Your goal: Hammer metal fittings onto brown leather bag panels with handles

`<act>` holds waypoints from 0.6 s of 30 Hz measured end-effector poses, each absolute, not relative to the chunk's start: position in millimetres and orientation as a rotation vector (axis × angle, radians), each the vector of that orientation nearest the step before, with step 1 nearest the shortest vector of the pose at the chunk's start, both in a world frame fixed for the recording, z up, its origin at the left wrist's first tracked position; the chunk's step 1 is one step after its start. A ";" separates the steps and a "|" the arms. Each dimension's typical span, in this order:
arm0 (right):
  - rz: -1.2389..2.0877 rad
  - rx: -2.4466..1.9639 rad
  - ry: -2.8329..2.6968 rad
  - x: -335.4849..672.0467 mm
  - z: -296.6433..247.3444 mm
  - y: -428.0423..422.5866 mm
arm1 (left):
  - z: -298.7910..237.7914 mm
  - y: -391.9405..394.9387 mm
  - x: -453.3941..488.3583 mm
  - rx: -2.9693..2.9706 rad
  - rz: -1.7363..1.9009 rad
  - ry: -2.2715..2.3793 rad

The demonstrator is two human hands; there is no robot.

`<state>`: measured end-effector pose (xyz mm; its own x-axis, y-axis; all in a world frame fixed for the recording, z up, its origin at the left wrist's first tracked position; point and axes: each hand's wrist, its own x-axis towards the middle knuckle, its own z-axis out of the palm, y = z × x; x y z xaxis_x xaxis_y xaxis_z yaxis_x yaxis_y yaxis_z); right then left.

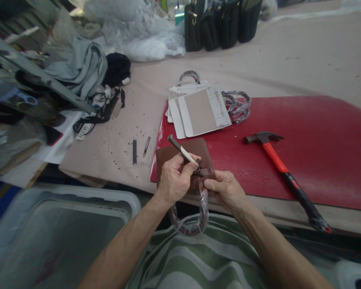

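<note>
My left hand [175, 180] is closed round a metal punch [183, 151] with a pale band on its shaft. The punch leans, its lower end at a strap tab on a brown leather bag panel [185, 149]. With thumb and fingers, my right hand [227, 188] pinches the panel's right edge by that tab. A curved handle [203, 208] wrapped in clear plastic hangs from the panel over the table's front edge, toward my lap. To the right, a claw hammer [273, 154] with a red and black grip lies on the red mat [313, 148].
Behind the panel sits a stack of pale-backed panels [198, 112] with plastic-wrapped handles [237, 106]. A dark bar [134, 151] and a small metal punch [146, 147] lie left among scraps. Black bags [222, 26] stand at the back. A plastic bin [78, 196] is at lower left.
</note>
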<state>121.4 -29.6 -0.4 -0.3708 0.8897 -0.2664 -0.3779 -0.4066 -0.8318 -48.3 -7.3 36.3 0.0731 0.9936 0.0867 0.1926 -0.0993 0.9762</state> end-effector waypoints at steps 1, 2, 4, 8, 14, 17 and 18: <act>1.888 -0.924 -0.865 121.6 0.3 -29.5 | 37.0 -7.7 -48.0 1.456 1.130 1.259; 1.891 -0.920 -0.865 122.0 0.9 -29.4 | 37.6 -8.1 -47.7 1.457 1.131 1.260; 1.900 -0.912 -0.870 123.0 1.5 -29.3 | 38.4 -8.8 -47.2 1.461 1.128 1.263; 1.926 -0.893 -0.890 125.4 1.3 -29.3 | 37.5 -9.0 -47.5 1.456 1.117 1.273; 1.951 -0.892 -0.907 125.7 0.0 -28.4 | 36.0 -7.5 -50.5 1.417 1.122 1.246; 1.943 -0.898 -0.907 125.3 -0.4 -28.1 | 37.5 -8.7 -50.3 1.425 1.119 1.250; 1.940 -0.902 -0.906 125.3 -0.4 -28.2 | 38.0 -9.5 -49.9 1.429 1.120 1.253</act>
<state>125.3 -28.2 -0.4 -0.4301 0.8642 -0.2611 -0.3547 -0.4277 -0.8314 -49.9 -9.5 38.0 0.0749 0.9949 0.0670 0.1774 -0.0794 0.9809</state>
